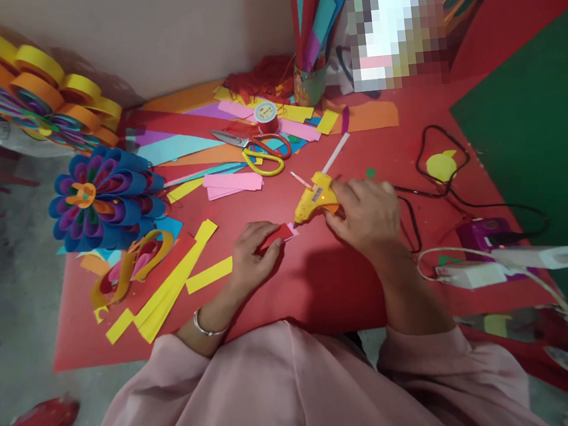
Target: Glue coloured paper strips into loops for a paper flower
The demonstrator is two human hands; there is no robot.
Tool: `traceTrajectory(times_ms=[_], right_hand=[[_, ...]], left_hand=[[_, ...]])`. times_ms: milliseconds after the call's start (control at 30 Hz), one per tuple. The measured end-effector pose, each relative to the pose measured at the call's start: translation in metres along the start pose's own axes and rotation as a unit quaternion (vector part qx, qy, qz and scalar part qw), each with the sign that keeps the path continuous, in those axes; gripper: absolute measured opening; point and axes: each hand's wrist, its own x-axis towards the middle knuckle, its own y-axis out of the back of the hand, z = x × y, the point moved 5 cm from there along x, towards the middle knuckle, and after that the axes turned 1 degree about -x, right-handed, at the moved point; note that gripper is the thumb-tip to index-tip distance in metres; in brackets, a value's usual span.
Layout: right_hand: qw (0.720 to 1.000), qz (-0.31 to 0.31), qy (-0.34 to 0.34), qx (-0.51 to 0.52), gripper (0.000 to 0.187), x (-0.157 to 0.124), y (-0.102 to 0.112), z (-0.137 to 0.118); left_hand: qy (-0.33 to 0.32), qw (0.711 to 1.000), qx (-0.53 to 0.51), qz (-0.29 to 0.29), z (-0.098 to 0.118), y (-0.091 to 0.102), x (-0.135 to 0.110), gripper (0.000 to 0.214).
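Observation:
My right hand [364,215] is wrapped round the handle of a yellow glue gun [315,198], with a whitish glue stick [336,153] jutting from its back. The nozzle points down at the end of a small stack of red and pink paper strips [282,234]. My left hand [256,250] pinches that stack against the red table, thumb along the near side. Whether the nozzle touches the pink end I cannot tell. Beneath the left wrist runs a yellow paper strip [210,275]. Pink strips [233,183] and open scissors [258,151] lie beyond the hands.
Blue and purple paper flower [106,198] and an orange-yellow one [51,95] stand left. Thread spool [267,118] and a cup of paper strips [310,83] sit at the back. Black cord [423,193], purple power block [482,237] and white plugs [471,274] are right.

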Motion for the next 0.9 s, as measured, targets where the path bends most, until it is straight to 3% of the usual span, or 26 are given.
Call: traceTrajectory(times_ms=[900], right_hand=[[1.0, -0.003, 0.023, 0.007, 0.041, 0.0006, 0.0058, -0.0007]], left_hand=[[0.014, 1.0, 0.004, -0.007, -0.0012, -0.0008, -0.0001, 0.021]])
